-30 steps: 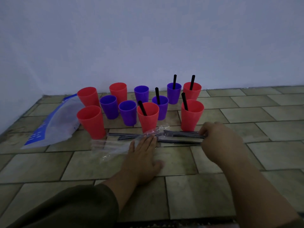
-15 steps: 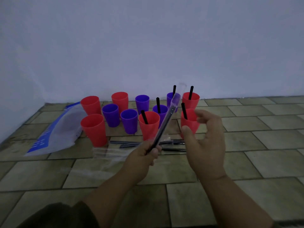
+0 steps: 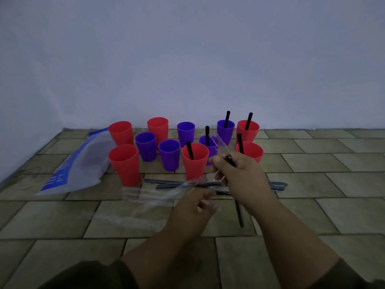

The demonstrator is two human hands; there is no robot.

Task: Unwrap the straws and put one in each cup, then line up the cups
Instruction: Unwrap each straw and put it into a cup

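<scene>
Several red and purple cups stand in a cluster by the wall, among them a red cup and a purple cup. Several on the right hold black straws; the left ones are empty. My right hand grips a black straw in front of the cups. The straw's bare lower end points down at the floor, and a clear wrapper sticks up above my fingers. My left hand is just below, fingers curled and pinching clear wrapper film. Wrapped straws lie on the tiles behind my hands.
A blue and white plastic bag lies at the left by the red cups. A clear plastic sleeve is spread on the tiled floor left of my hands. The wall rises right behind the cups.
The straw passed from my left hand to my right, which now grips it pointing down. The left hand dropped lower and the straw's lower end is bare.
</scene>
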